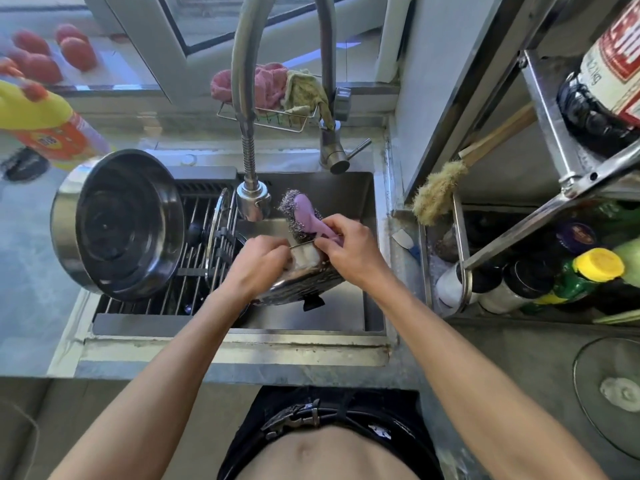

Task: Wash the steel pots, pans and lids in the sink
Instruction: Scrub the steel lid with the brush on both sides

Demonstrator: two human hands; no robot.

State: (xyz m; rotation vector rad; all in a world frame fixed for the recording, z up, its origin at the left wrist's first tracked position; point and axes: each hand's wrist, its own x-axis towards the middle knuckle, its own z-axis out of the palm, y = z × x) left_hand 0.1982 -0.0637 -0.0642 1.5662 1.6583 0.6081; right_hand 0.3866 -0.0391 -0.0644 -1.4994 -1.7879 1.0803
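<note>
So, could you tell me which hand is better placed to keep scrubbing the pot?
The right hand: it already grips the purple-handled steel scrubber above the pot, while the left hand steadies the pot's rim.

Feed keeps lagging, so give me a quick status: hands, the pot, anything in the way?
Left hand grips small steel pot over sink. Right hand holds purple-handled steel-wool scrubber at its rim. Faucet head hangs close; big pot on rack.
</note>
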